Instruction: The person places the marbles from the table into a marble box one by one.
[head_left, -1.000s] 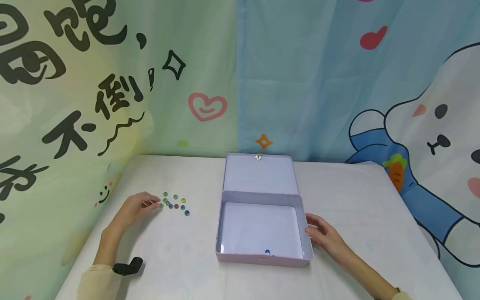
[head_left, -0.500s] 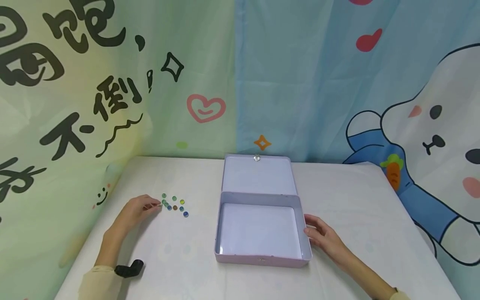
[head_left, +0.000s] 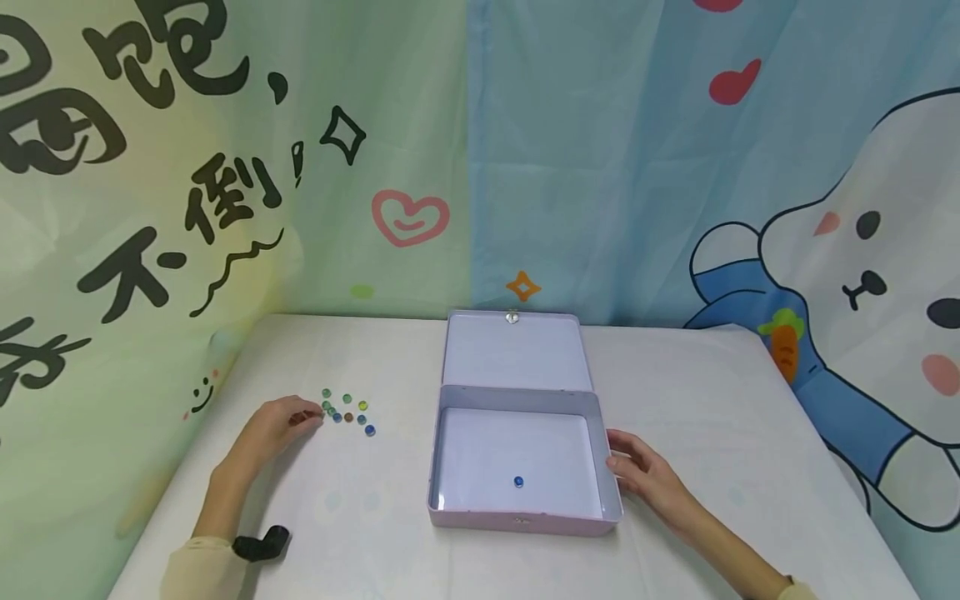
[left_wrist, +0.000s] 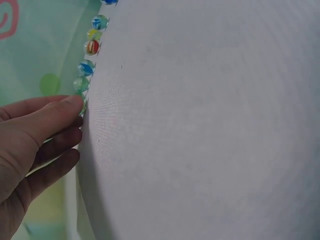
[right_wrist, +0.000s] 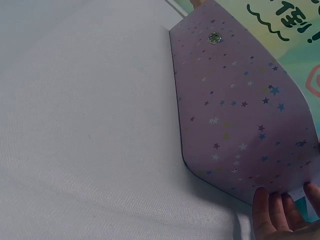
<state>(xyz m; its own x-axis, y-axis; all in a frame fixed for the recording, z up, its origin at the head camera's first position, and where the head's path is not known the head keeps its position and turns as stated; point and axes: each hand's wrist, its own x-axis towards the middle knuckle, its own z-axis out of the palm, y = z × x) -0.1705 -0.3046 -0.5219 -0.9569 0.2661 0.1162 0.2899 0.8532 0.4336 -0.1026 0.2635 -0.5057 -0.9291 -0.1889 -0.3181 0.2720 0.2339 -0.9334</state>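
Observation:
At the left of the head view, my left hand is beside a loose cluster of glass marbles on the white tabletop. Its thumb and index finger pinch a green marble, mostly covered by the thumb in the left wrist view. A pale purple tin box, lid raised at the back, lies right of centre. Inside it is one blue marble. My right hand touches the box's right outer wall, its fingers extended along the star-patterned side in the right wrist view.
Printed curtains hang behind and to the left of the white-covered table. The box lid stands near the table's back edge. A black wrist strap piece sticks out from my left wrist.
The blue marble in the box was near the front wall, then out of sight, and is now farther back. My left fingers have closed over a green marble. The right hand stays at the box.

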